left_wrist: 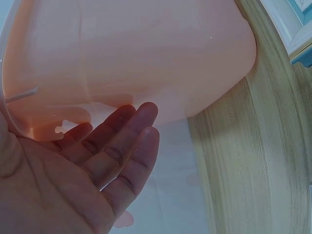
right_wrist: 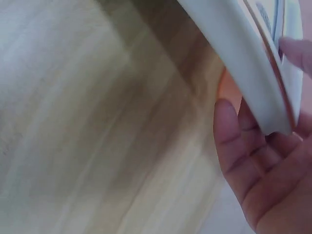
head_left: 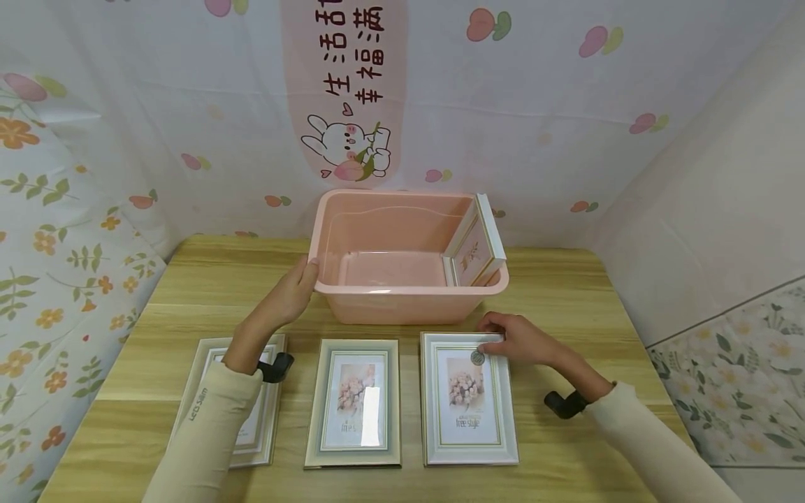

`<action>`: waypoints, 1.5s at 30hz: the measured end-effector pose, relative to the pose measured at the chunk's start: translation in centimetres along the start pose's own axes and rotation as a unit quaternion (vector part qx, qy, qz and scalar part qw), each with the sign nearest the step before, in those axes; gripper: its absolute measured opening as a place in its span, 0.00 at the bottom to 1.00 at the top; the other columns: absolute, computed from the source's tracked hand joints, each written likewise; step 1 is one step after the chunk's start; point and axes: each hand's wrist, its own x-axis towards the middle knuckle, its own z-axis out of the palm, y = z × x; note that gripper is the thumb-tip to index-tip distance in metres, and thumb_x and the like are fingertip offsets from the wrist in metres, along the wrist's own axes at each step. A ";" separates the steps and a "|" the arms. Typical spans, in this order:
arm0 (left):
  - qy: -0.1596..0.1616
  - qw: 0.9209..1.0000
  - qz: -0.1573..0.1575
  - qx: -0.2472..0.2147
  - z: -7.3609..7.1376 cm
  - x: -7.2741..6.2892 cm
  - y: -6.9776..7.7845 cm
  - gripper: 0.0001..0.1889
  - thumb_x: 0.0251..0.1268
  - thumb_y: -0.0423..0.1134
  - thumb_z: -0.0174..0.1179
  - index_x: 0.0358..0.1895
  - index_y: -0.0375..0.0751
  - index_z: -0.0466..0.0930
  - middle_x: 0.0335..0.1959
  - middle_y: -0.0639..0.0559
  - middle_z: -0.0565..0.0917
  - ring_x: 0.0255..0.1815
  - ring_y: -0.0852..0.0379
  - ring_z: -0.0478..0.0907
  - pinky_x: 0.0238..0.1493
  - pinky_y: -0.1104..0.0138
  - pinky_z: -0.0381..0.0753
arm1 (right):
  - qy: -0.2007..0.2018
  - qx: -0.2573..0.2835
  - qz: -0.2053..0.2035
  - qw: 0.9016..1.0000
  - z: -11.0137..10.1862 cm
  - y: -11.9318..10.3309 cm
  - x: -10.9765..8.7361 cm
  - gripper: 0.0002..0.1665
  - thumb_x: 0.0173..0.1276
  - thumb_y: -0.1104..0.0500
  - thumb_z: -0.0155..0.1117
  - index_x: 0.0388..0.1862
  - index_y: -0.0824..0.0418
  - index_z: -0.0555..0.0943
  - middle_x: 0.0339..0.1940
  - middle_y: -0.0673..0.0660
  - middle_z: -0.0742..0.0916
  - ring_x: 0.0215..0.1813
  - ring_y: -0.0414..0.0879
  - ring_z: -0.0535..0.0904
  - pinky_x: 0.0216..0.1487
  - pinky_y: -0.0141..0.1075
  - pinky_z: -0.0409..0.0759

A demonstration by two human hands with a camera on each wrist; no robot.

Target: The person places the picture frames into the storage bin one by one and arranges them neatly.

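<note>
A pink plastic basin stands at the back of the table, with a white picture frame leaning upright inside its right end. My left hand holds the basin's left rim; the left wrist view shows its fingers along the outside wall. At the front right, a white picture frame with a flower print has its top right corner gripped by my right hand. The thumb lies on the front face, and in the right wrist view the fingers curl round the frame's edge.
A cream picture frame lies in the middle of the wooden table. Another frame lies at the left, partly covered by my left forearm. Behind the basin hangs a printed cloth.
</note>
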 end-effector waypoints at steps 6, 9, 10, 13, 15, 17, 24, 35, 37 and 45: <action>-0.001 1.000 0.004 -0.003 -0.1 -0.1 0.3 0.29 0.83 0.48 0.22 0.72 0.30 0.54 0.59 0.31 0.72 0.62 0.37 0.68 0.65 0.42 0.64 | -0.062 0.081 -0.013 0.995 -1.5 -0.7 -0.3 0.11 0.68 0.53 0.68 0.43 0.58 0.82 0.36 0.48 0.85 0.38 0.39 0.77 0.40 0.31 0.76; -0.001 1.000 -0.001 -0.002 -0.1 -0.2 0.4 0.29 0.83 0.49 0.23 0.73 0.30 0.53 0.59 0.31 0.72 0.63 0.37 0.67 0.65 0.42 0.64 | -0.087 0.116 -0.013 0.989 -2.1 -1.2 -0.5 0.07 0.68 0.54 0.68 0.39 0.57 0.81 0.33 0.48 0.83 0.35 0.38 0.74 0.37 0.31 0.75; 0.000 1.000 -0.002 -0.002 -0.1 -0.2 0.4 0.29 0.83 0.49 0.23 0.73 0.30 0.53 0.59 0.31 0.72 0.63 0.37 0.67 0.66 0.42 0.63 | -0.094 0.126 -0.015 0.987 -2.3 -1.3 -0.6 0.07 0.68 0.55 0.68 0.39 0.57 0.81 0.32 0.48 0.82 0.35 0.38 0.74 0.37 0.31 0.75; 0.002 1.000 -0.005 0.000 0.0 -0.2 0.4 0.30 0.82 0.50 0.23 0.73 0.30 0.53 0.61 0.31 0.71 0.65 0.38 0.65 0.67 0.41 0.61 | -0.118 0.158 -0.023 0.980 -2.7 -1.6 -0.7 0.08 0.69 0.57 0.67 0.38 0.60 0.80 0.33 0.50 0.82 0.36 0.38 0.75 0.38 0.31 0.75; 0.004 1.000 -0.006 0.000 0.0 -0.2 0.3 0.30 0.82 0.50 0.23 0.73 0.31 0.53 0.63 0.31 0.70 0.66 0.39 0.64 0.68 0.41 0.60 | -0.131 0.173 -0.027 0.976 -2.8 -1.8 -0.8 0.08 0.69 0.58 0.66 0.39 0.62 0.79 0.34 0.50 0.83 0.36 0.38 0.76 0.39 0.31 0.76; 0.004 1.000 -0.006 -0.001 0.1 -0.2 0.3 0.30 0.82 0.50 0.23 0.73 0.31 0.53 0.63 0.31 0.70 0.66 0.39 0.63 0.68 0.42 0.60 | -0.141 0.183 -0.029 0.973 -2.8 -2.0 -0.9 0.08 0.70 0.59 0.66 0.40 0.63 0.78 0.35 0.51 0.84 0.36 0.37 0.77 0.39 0.31 0.77; 0.002 1.000 -0.001 -0.005 0.2 0.0 0.1 0.30 0.82 0.50 0.22 0.72 0.32 0.54 0.62 0.32 0.69 0.67 0.40 0.62 0.69 0.43 0.59 | -0.144 0.204 -0.055 0.967 -3.3 -3.2 -1.3 0.09 0.70 0.62 0.64 0.47 0.63 0.80 0.41 0.57 0.88 0.39 0.42 0.84 0.40 0.37 0.84; 0.002 1.000 -0.009 -0.006 0.4 0.0 0.1 0.30 0.82 0.51 0.22 0.73 0.31 0.53 0.62 0.32 0.70 0.66 0.39 0.64 0.67 0.43 0.61 | -0.101 0.158 -0.061 0.980 -4.5 -5.7 -2.0 0.10 0.70 0.60 0.65 0.49 0.59 0.81 0.40 0.53 0.88 0.38 0.41 0.83 0.42 0.35 0.83; 0.002 1.000 -0.011 0.000 0.3 0.0 0.1 0.30 0.82 0.51 0.22 0.72 0.31 0.54 0.59 0.32 0.71 0.62 0.38 0.66 0.64 0.44 0.64 | -0.094 0.152 -0.060 0.982 -4.7 -6.1 -2.0 0.10 0.70 0.60 0.65 0.49 0.59 0.81 0.40 0.53 0.88 0.38 0.42 0.83 0.41 0.36 0.84; 0.005 1.000 -0.016 0.014 0.1 0.0 0.3 0.29 0.82 0.50 0.23 0.67 0.28 0.57 0.46 0.35 0.71 0.45 0.41 0.69 0.46 0.54 0.70 | -0.063 0.135 -0.054 0.987 -5.6 -7.5 -1.7 0.12 0.71 0.60 0.65 0.50 0.61 0.79 0.40 0.53 0.88 0.36 0.43 0.85 0.37 0.38 0.85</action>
